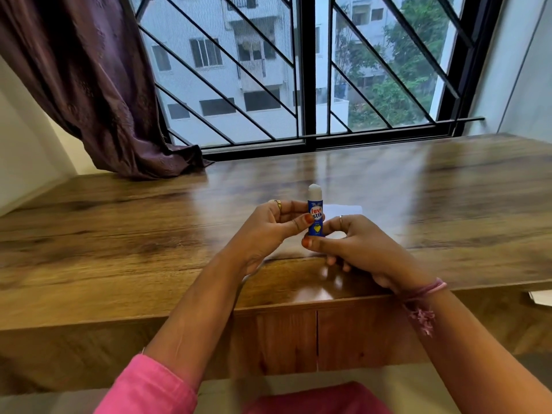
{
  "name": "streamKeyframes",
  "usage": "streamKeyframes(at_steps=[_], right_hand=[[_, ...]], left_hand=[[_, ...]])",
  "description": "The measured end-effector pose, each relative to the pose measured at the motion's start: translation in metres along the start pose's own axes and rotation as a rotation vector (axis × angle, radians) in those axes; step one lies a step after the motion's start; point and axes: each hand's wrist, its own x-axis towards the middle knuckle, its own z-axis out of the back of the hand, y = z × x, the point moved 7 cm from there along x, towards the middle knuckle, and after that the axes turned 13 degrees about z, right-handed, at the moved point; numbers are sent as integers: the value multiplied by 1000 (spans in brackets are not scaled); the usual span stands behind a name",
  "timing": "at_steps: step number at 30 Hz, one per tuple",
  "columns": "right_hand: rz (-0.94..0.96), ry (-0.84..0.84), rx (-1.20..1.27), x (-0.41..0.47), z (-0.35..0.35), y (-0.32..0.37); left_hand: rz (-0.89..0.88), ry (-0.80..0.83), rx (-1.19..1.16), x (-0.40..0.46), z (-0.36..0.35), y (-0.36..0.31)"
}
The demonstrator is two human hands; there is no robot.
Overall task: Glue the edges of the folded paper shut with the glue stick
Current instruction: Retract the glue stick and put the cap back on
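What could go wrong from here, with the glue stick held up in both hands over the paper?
1. The glue stick is uncapped with its white tip well extended; pressed hard, it may smear or snap.
2. The left hand and right hand both pinch the stick, so nothing holds the folded paper; it may slide on the glossy wooden table.
3. The paper lies mostly hidden behind the hands, so edges could be missed.

The upright plastic glue stick (316, 218) is blue with red-and-white lettering, a yellow mark and a white tip; the flat paper sheet (343, 210) behind it is white; the glossy wooden table (119, 234) is streaked brown.
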Motion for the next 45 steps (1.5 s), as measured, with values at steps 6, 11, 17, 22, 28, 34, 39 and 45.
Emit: streamKeyframes(at_steps=[6,11,17,22,28,34,39,45], right_hand=[[37,-79,-72,-1,1,4],[-3,44,117,-3,-2,4],[27,-87,2,-1,2,5],[16,11,73,-1,-3,3],[-6,-42,39,-1,1,2],[2,-39,35,-2,1,4],[-27,92,232,-3,-3,3],[-29,-66,84,-2,2,1]], left_hand=[[-12,20,-22,-2,-2,-3],[-25,2,-27,-2,2,-4],[-14,14,-14,-1,0,-2],[-19,6,-38,-1,3,-3],[-21,36,-26,-2,-1,-3],[-19,46,-31,-1,-1,-2],[-26,34,-37,-1,1,-2],[-12,43,-25,-2,-2,-2]])
